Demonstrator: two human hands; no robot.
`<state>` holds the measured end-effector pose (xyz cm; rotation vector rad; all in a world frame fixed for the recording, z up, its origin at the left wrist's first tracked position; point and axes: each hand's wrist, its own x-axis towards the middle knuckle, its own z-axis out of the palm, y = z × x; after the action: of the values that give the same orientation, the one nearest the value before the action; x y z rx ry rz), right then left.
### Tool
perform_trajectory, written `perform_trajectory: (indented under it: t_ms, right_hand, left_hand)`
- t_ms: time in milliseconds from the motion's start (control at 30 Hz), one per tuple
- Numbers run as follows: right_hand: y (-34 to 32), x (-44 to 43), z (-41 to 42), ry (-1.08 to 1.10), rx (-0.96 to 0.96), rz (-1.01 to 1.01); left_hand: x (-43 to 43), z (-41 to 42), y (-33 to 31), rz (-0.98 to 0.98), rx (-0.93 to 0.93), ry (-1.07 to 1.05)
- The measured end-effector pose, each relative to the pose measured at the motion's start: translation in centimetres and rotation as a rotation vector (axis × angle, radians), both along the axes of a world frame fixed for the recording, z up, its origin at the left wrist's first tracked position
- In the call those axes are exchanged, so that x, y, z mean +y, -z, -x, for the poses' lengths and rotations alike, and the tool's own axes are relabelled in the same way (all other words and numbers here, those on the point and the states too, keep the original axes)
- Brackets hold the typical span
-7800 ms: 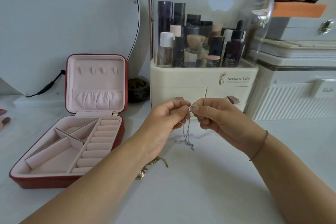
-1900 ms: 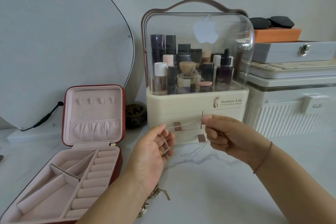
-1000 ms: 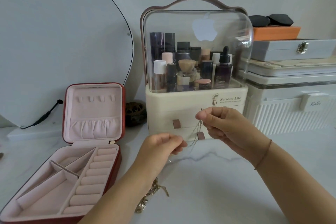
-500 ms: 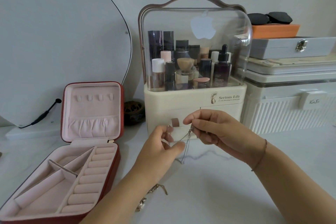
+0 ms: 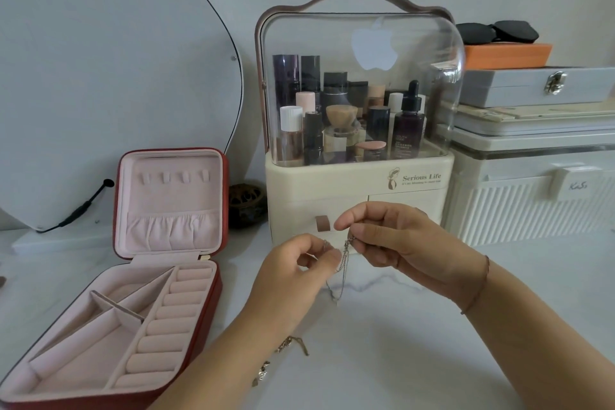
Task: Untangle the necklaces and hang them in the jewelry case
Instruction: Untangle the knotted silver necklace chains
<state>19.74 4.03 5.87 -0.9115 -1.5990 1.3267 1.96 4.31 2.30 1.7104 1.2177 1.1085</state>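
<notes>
A thin silver necklace (image 5: 340, 280) hangs in loops between my two hands above the white marble table. My left hand (image 5: 296, 273) pinches one end of it between thumb and fingers. My right hand (image 5: 392, 240) pinches the chain close beside it, fingers curled. A gold necklace (image 5: 286, 348) lies on the table under my left forearm, partly hidden. The red jewelry case (image 5: 219, 280) stands open at the left, its pink lid upright with a row of small hooks (image 5: 174, 176) and a gathered pocket; nothing hangs on the hooks.
A cream cosmetics organiser (image 5: 356, 183) with a clear dome stands just behind my hands. White and grey boxes (image 5: 532, 156) are stacked at the right. A curved mirror (image 5: 100, 76) with a black cable leans at the left. A small dark carved bowl (image 5: 244, 205) sits behind the case.
My hands, spread apart with the chain stretched between them two seconds ago, have come close together. The silver chain now hangs down in loops between them.
</notes>
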Motion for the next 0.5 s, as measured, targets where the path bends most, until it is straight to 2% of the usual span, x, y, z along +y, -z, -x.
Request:
perform_trajectory:
  t_ms: [133,267,333,500]
  right_hand:
    - [0.1,0.0,0.0,-0.021,-0.003,-0.002]
    - [0.1,0.1,0.0,-0.009,-0.007,0.001]
    - [0.2,0.1,0.0,-0.005,-0.010,0.001]
    - [0.3,0.1,0.0,0.014,-0.034,-0.005]
  left_hand:
    - [-0.3,0.1,0.0,-0.027,0.067,0.034]
    - [-0.3,0.2,0.2,-0.064,0.116,-0.033]
    - [-0.2,0.2,0.0,-0.021,0.050,-0.049]
    - [-0.5,0.2,-1.0,0.186,-0.261,0.113]
